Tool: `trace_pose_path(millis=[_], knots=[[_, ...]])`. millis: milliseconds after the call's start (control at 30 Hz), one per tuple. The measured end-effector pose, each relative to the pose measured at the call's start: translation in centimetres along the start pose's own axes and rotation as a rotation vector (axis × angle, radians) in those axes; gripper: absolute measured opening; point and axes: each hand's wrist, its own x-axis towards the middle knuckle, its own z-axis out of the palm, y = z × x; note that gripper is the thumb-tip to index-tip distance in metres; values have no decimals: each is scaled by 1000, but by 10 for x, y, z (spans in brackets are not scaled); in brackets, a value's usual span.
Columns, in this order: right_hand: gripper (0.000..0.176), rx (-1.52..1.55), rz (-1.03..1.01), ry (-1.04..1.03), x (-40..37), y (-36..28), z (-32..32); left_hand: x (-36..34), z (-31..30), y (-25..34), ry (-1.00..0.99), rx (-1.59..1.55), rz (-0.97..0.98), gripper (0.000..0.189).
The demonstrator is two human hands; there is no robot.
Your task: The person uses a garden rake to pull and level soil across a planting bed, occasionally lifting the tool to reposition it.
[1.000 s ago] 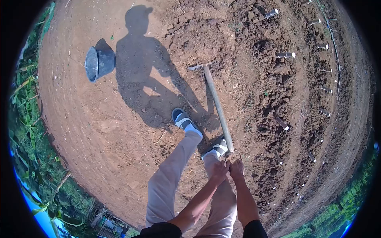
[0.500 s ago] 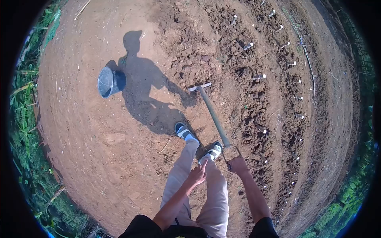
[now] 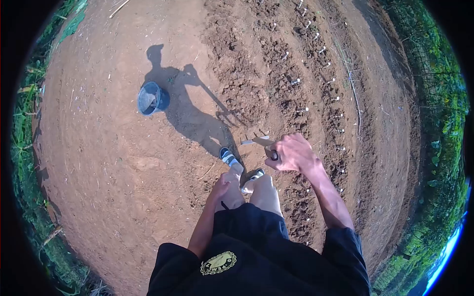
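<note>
My right hand (image 3: 295,153) is raised in front of me, its fingers wrapped round the handle of a digging fork. The fork's metal head (image 3: 256,140) points down at the soil beyond the hand, and most of its shaft is hidden behind my fist. Near my left knee hangs my left hand (image 3: 222,185), its fingers curled; whether anything is in them is too small to tell. A dark bucket (image 3: 153,98) stands on the bare ground at the upper left, with something small inside it.
Loose, turned soil (image 3: 242,74) lies ahead. Rows of short pale stakes (image 3: 295,81) stand in the earth at the right. My sandalled feet (image 3: 228,157) are close together below the fork. Green plants (image 3: 29,197) border the ground on both sides.
My right hand has risen, lifting the fork's handle toward me. My left hand has moved left and its pointing finger has curled in. The bucket sits slightly further right in view.
</note>
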Motion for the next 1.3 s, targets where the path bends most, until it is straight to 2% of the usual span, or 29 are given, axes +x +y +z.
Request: trace_pose_path(millis=[67, 133, 167, 233, 300, 333, 400, 467, 533, 600, 667, 733, 800, 867, 900, 967, 1000, 1067, 1133, 1167, 1233, 1300], knots=[[34, 55, 49, 9, 31, 16, 66, -24, -13, -13, 96, 72, -217, 51], [37, 64, 90, -59, 48, 11, 92, -43, -19, -48, 170, 16, -282, 47], [39, 84, 147, -125, 55, 7, 97, -52, -26, -62, 232, -5, -308, 46], [41, 101, 148, -126, 62, 10, 95, -81, -19, -76, 301, -48, -349, 46], [44, 98, 184, -130, 68, 8, 89, -102, -23, -83, 342, -233, -479, 45], [44, 93, 175, -122, 70, 6, 88, -110, -22, -87, 354, -236, -473, 45], [44, 68, 186, -97, 70, 5, 94, -119, -15, -114, 326, 50, -435, 46], [43, 97, 140, -138, 53, -4, 119, -134, -6, -132, 344, 51, -417, 46], [47, 73, 100, -238, 31, -15, 120, -124, -7, -118, 368, -298, -538, 46], [56, -22, 87, -377, 11, -27, 104, -112, -10, -104, 365, -447, -539, 45], [42, 69, 107, -90, -5, -35, 64, -101, -15, -88, 371, -529, -496, 46], [42, 98, 150, -95, -7, -40, 11, -80, -22, -71, 375, -466, -380, 45], [42, 135, 196, -100, -13, -44, -14, -55, -31, -39, 380, -336, -202, 43], [40, 125, 97, -3, -19, -44, -22, -40, -39, 22, 363, -273, 35, 40], [37, 36, 101, -47, -19, -45, -18, -38, -42, 58, 338, -281, 157, 40], [36, 60, 118, -50, -22, -64, -24, -33, -46, 117, 249, -227, 340, 42], [35, 76, 131, -40, -23, -70, -27, -31, -48, 143, 172, -218, 339, 46], [36, 126, 108, -76, -11, -62, -4, -33, -46, 186, 91, -209, 333, 50], [30, 117, 111, -79, 13, -49, 29, -33, -42, 219, 172, -11, 640, 61], [31, 50, 129, -153, 33, -40, 50, -30, -39, 224, 168, -14, 628, 61], [31, 1, 91, -187, 57, -19, 111, -23, -29, 232, 36, 17, 609, 69], [32, -40, 56, -186, 73, -20, 114, -11, -25, 231, 49, 2, 605, 71]])
